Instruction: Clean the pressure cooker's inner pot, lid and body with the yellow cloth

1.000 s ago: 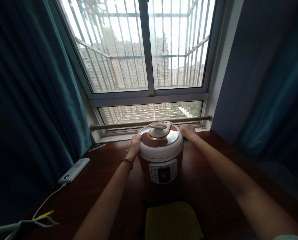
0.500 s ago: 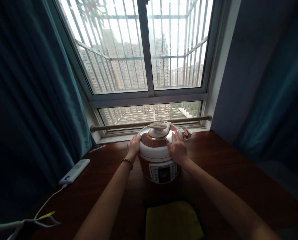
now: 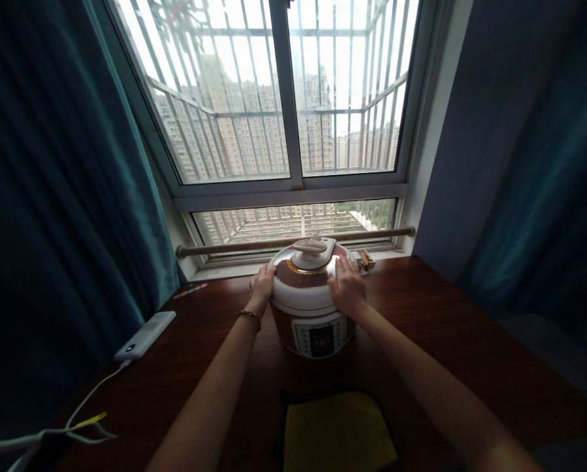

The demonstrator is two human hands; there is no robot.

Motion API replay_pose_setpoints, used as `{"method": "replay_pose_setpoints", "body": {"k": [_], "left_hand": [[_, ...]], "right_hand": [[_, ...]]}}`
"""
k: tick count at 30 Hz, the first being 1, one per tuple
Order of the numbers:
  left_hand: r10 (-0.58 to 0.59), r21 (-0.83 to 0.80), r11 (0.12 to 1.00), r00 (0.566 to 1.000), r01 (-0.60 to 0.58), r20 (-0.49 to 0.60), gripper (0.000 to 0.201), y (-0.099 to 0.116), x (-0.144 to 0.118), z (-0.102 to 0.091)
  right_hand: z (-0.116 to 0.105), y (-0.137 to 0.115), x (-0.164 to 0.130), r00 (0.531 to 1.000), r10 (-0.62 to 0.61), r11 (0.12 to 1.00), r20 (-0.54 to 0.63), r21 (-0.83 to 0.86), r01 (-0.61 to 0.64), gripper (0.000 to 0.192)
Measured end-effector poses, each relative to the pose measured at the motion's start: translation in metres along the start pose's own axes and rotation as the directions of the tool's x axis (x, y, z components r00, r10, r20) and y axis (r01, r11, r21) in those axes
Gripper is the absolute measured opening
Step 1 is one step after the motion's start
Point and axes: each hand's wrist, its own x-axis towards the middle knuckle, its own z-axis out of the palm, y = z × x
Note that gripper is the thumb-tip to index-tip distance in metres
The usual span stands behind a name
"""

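Observation:
A round white and brown electric pressure cooker (image 3: 313,314) stands on the dark wooden table (image 3: 421,328) by the window, its control panel facing me and a beige handle on its lid. My left hand (image 3: 262,286) rests against the left rim of the lid, a bracelet on the wrist. My right hand (image 3: 346,286) lies flat on the lid's right front, fingers spread. Both hands touch the cooker without closing around any part of it.
A yellow cloth (image 3: 337,432) lies at the near table edge. A white power bank (image 3: 144,335) with a white cable (image 3: 77,419) sits at the left. A wooden rod (image 3: 293,241) runs along the window sill. Dark teal curtains (image 3: 61,196) hang on both sides.
My right hand has come from behind the cooker's right side onto the right front of the lid. A small brown object behind the cooker is now uncovered. My left hand has stayed put.

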Motion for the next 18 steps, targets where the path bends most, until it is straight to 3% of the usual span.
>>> {"method": "replay_pose_setpoints", "body": {"k": [11,18], "left_hand": [[-0.038,0.020,0.999,0.999,0.038,-0.027,0.036,0.002,-0.010,0.001],[-0.009,0.249,0.968,1.000,0.008,0.003,0.040,0.008,-0.005,-0.007]], "right_hand": [[-0.003,0.004,0.002,0.999,-0.045,0.999,0.003,0.025,0.045,0.050],[-0.002,0.007,-0.006,0.996,-0.078,0.983,-0.048,0.160,0.085,0.049]]}}
